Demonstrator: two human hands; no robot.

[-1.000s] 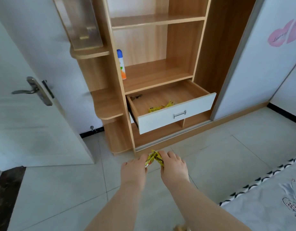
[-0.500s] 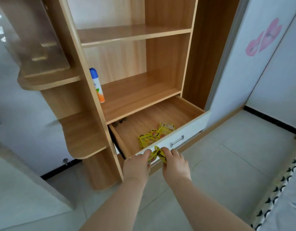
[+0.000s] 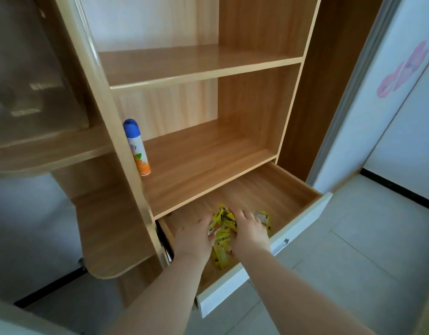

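Fingers [image 3: 241, 213] of the right hand [image 3: 250, 234] curl over the top of a bunch of yellow packets [image 3: 221, 220]. Fingers of the left hand [image 3: 194, 238] curl against the same bunch from the opposite side. Both hands grip the bunch, which sits between them inside the open drawer [image 3: 288, 189]. Whether it touches the drawer floor cannot be told. Directly below the fingers, toward the white drawer front [image 3: 305, 221], a loose packet [image 3: 221, 255] lies flat on the drawer floor. Just beyond the right fingers, a second packet [image 3: 264, 217] lies partly hidden by the hand. Above and to the left of the fingers, a spray can [image 3: 136, 147] with a blue cap stands upright on the shelf [image 3: 208, 163] over the drawer.
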